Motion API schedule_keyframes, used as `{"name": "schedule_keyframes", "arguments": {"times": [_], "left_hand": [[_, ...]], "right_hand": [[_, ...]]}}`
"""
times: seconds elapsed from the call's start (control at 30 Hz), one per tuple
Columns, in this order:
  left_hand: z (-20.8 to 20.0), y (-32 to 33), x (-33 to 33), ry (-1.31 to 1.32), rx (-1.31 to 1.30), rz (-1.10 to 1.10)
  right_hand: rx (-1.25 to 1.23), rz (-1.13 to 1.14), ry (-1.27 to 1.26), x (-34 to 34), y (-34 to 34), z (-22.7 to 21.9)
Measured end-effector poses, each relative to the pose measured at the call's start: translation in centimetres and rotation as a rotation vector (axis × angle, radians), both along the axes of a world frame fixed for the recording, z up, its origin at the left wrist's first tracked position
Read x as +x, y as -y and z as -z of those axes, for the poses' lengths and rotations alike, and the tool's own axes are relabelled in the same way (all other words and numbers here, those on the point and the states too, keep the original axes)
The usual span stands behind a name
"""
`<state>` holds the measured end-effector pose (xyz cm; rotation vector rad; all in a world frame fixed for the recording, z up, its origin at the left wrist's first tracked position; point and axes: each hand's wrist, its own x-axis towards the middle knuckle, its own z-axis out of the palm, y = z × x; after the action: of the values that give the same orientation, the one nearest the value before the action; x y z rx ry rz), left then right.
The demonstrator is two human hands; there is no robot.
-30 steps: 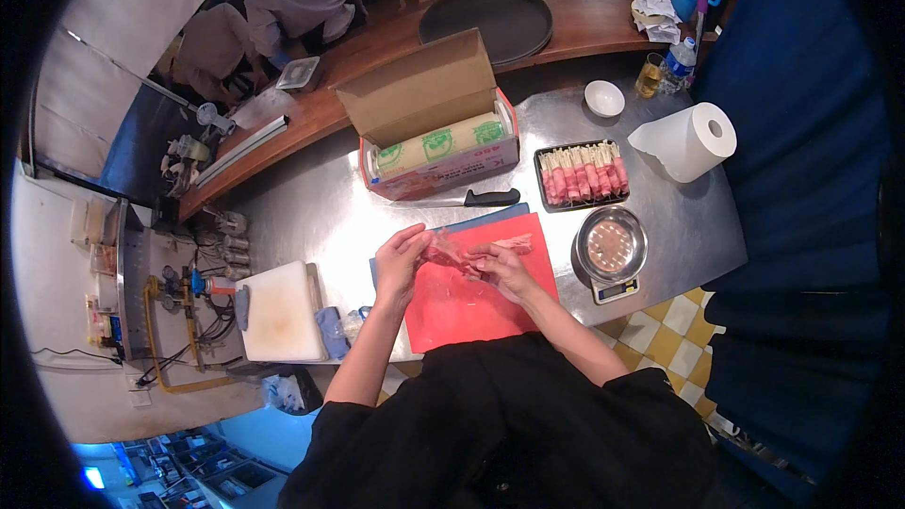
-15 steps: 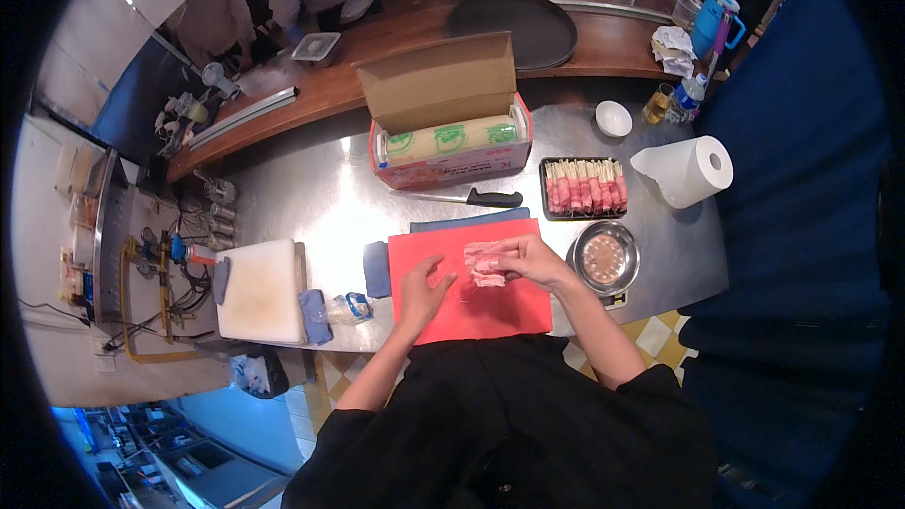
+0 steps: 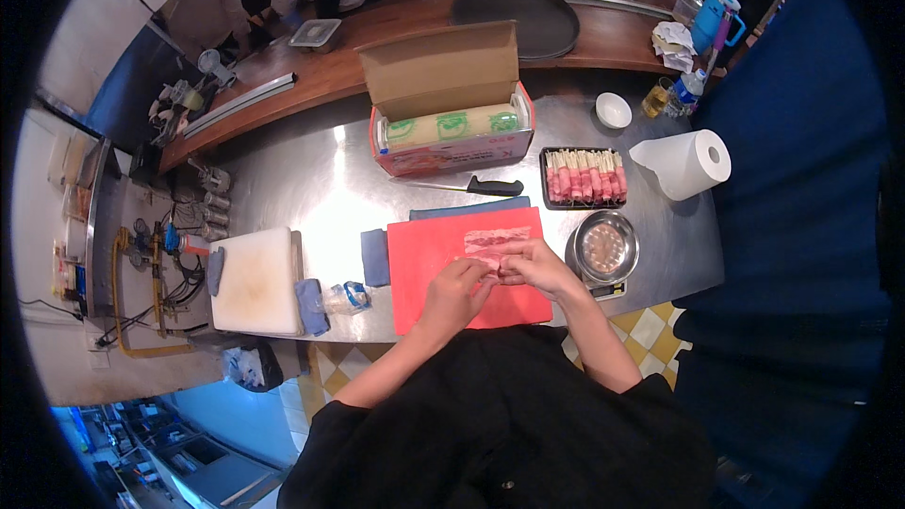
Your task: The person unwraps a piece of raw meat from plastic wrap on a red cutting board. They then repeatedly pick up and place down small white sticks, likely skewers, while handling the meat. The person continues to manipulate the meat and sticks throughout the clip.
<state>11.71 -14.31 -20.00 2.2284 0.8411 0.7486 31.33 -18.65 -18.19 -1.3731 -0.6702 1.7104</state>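
Note:
A red cutting board [image 3: 424,264] lies before me with a thin slice of marbled pink meat [image 3: 498,236] spread across its right half. Just below this strip, my left hand [image 3: 454,294] and my right hand [image 3: 539,270] meet, fingertips pinched on the meat between them. My fingers partly cover the held piece, so I cannot tell whether it is separate from the strip. To the right, a black tray [image 3: 584,206] holds several pink meat rolls [image 3: 589,179] with pale stalks sticking out. Below the tray, a steel bowl [image 3: 630,247] with pinkish contents rests on a small scale [image 3: 608,291].
Beyond the board lie a black-handled knife [image 3: 495,188] and an open carton [image 3: 452,158] with a wrapped roll. A paper towel roll [image 3: 693,166] and white bowl [image 3: 613,111] stand right. Leftward are blue cloths [image 3: 375,257] and a white cutting board [image 3: 253,283].
My right hand has lowered the meat to the board, where a strip now lies flat. My left hand has moved right and closed in beside the right hand.

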Motion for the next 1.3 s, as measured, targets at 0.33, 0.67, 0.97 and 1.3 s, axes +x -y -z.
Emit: {"name": "schedule_keyframes", "arguments": {"times": [0.33, 0.67, 0.97, 1.3], "left_hand": [[-1.7, -1.7, 0.3, 0.019, -0.201, 0.017], [-3.2, -1.4, 0.6, 0.061, -0.129, 0.079], [-2.0, -1.0, 0.5, -0.034, 0.030, 0.096], [-1.8, -1.0, 0.3, 0.058, -0.244, 0.009]], "right_hand": [[0.221, -0.063, -0.141, 1.0, 0.4, 0.9], [0.232, 0.002, -0.041, 0.7, 1.0, 0.4], [0.248, 0.005, 0.040, 0.5, 1.3, 0.9], [0.222, 0.022, -0.031, 0.8, 1.5, 0.9]]}}
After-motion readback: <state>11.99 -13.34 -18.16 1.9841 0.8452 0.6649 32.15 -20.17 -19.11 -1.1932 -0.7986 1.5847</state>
